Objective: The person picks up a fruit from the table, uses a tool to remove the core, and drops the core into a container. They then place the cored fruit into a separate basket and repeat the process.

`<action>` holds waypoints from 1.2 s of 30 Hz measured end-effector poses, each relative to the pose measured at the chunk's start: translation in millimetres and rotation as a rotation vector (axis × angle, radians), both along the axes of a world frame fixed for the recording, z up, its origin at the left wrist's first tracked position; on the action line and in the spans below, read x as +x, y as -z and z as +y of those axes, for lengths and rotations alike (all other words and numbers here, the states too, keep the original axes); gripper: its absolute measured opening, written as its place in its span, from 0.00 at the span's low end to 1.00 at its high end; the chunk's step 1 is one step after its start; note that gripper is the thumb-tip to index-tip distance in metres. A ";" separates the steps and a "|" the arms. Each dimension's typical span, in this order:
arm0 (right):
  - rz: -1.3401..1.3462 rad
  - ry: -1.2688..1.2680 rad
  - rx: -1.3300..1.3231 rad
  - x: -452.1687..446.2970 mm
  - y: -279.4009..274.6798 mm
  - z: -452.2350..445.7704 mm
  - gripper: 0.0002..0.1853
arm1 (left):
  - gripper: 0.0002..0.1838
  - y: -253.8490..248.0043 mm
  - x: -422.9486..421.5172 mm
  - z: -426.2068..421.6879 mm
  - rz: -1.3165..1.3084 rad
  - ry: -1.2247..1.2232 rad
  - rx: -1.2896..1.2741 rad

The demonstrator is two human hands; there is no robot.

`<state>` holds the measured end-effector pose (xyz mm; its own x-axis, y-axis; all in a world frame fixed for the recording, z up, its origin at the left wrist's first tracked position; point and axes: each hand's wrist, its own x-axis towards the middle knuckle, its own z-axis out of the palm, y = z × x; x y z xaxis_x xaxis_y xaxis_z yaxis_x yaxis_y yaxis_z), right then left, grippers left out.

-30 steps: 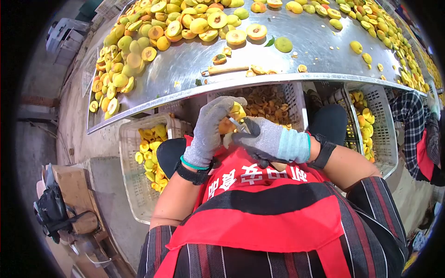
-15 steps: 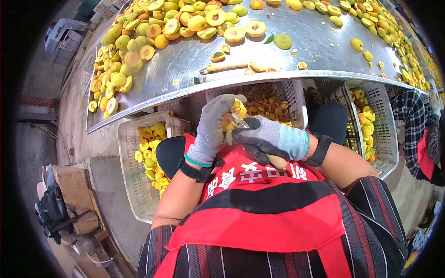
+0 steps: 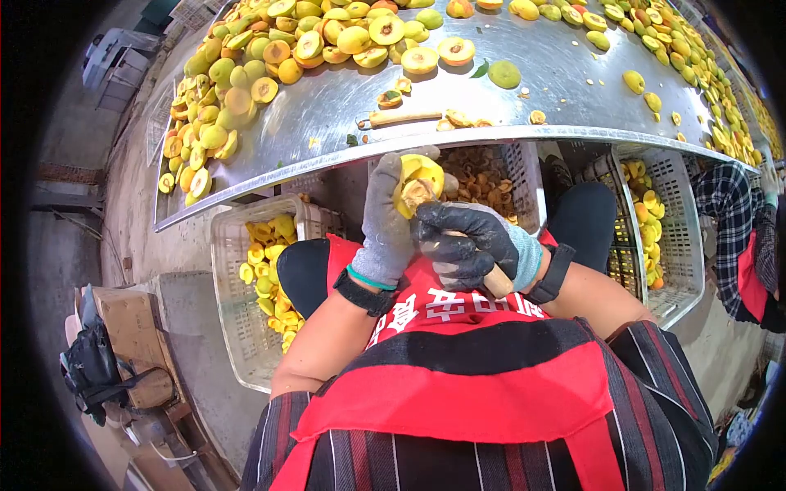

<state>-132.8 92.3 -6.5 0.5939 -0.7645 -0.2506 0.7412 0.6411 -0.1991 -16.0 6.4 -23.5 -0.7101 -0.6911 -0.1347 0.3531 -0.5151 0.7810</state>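
My left hand (image 3: 386,219), in a grey glove, grips a yellow fruit half (image 3: 421,182) whose brown centre faces me. Close against it on the right, my right hand (image 3: 467,237), gloved in grey with dark fingers, is wrapped round a tool with a pale wooden handle (image 3: 497,281). The tool's working end is hidden by the fruit and fingers. Both hands are over the red apron (image 3: 475,393), just in front of the metal table (image 3: 327,114). Halved yellow-green fruit (image 3: 315,41) is heaped at the table's back left.
Another wooden-handled tool (image 3: 405,117) lies near the table edge beside fruit scraps. Below are a left crate (image 3: 233,327) of fruit pieces, a middle crate (image 3: 528,184) of brownish scraps and a right crate (image 3: 684,245). A co-worker's checked sleeve (image 3: 725,221) is at far right.
My left hand has turned the fruit, so its hollowed side now shows. My right hand has rolled over, hiding the metal end of the tool that showed before.
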 end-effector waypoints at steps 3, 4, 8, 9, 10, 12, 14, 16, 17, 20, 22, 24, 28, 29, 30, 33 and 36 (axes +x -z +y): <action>-0.175 0.003 -0.006 -3.3 7.8 1.1 0.14 | 0.33 7.2 -8.9 -0.7 0.053 -0.093 0.100; -0.192 0.102 -0.015 -5.7 8.0 2.6 0.14 | 0.33 8.0 -9.3 -2.0 0.055 -0.093 0.100; -0.331 0.269 -0.199 -21.8 26.8 -0.9 0.18 | 0.30 8.9 -8.6 -10.5 0.162 -0.153 0.303; -0.293 0.277 -0.194 -24.9 29.4 0.4 0.17 | 0.30 15.2 -3.4 -15.9 0.158 -0.105 0.210; -0.256 0.286 -0.189 -27.6 32.1 1.4 0.17 | 0.29 18.7 0.5 -19.5 0.152 -0.057 0.117; -0.221 0.294 -0.174 -32.0 28.3 4.1 0.17 | 0.26 12.7 7.5 -18.0 0.014 -0.158 0.071; -0.183 0.307 -0.156 -39.7 29.0 8.2 0.17 | 0.21 12.2 22.9 -25.5 -0.306 -0.321 -0.430; -0.161 0.398 -0.073 -49.7 31.6 12.3 0.16 | 0.19 18.0 65.0 -41.3 -0.388 -0.306 -0.501; -0.142 0.440 -0.020 -53.5 28.8 15.1 0.16 | 0.19 -3.0 81.7 -39.0 -0.388 -0.301 -0.407; 0.037 0.517 -0.075 -68.4 32.7 17.9 0.17 | 0.19 -12.5 157.2 -49.1 -0.649 -0.527 -0.348; 0.649 0.684 0.097 -71.4 15.3 15.0 0.16 | 0.21 18.1 240.5 -72.5 -1.218 -0.605 -1.335; 0.894 0.681 0.004 -89.3 14.9 4.2 0.13 | 0.24 -12.3 253.2 -61.7 -1.237 -0.519 -0.619; 1.849 0.474 -0.341 -122.1 -3.4 -33.0 0.18 | 0.29 -28.7 277.7 -76.2 -1.982 -0.300 -0.722; 2.095 0.363 -0.412 -129.7 -6.2 -44.6 0.19 | 0.30 -32.8 273.3 -91.2 -1.776 -0.423 -0.760; 2.342 0.240 -0.483 -134.6 -10.0 -56.2 0.21 | 0.31 -36.3 266.9 -108.4 -1.562 -0.536 -0.793; 2.594 0.008 -0.458 -135.9 -7.5 -82.4 0.22 | 0.32 -56.4 219.2 -164.7 -1.519 -0.485 -0.968; 2.730 -0.178 -0.418 -138.0 6.0 -97.2 0.23 | 0.35 -43.7 204.1 -249.4 -1.656 -0.514 -1.222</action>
